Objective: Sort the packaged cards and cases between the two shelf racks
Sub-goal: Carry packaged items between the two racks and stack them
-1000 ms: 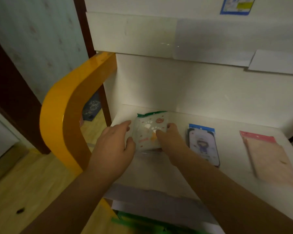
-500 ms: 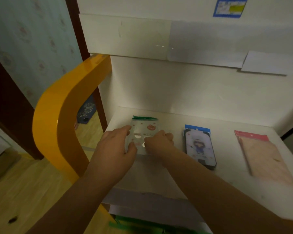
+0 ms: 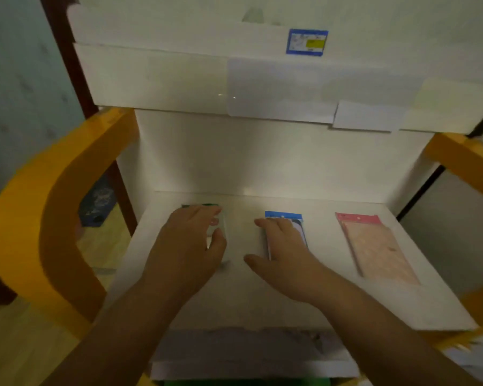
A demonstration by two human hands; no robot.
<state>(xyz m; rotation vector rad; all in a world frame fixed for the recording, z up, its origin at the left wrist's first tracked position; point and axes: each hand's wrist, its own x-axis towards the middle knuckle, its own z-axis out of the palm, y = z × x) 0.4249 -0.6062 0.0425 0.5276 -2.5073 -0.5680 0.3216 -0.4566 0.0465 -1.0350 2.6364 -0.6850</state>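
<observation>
Left hand [image 3: 188, 243] flat, fingers relaxed, on green-topped pack [image 3: 216, 218] at shelf [image 3: 248, 296] 10 o'clock | right hand [image 3: 283, 250] flat on blue-topped case [image 3: 283, 215], centre | pink pack [image 3: 379, 246] at 2 o'clock, untouched.

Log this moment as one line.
left hand on green-topped pack | right hand on blue-topped case | pink pack untouched
</observation>
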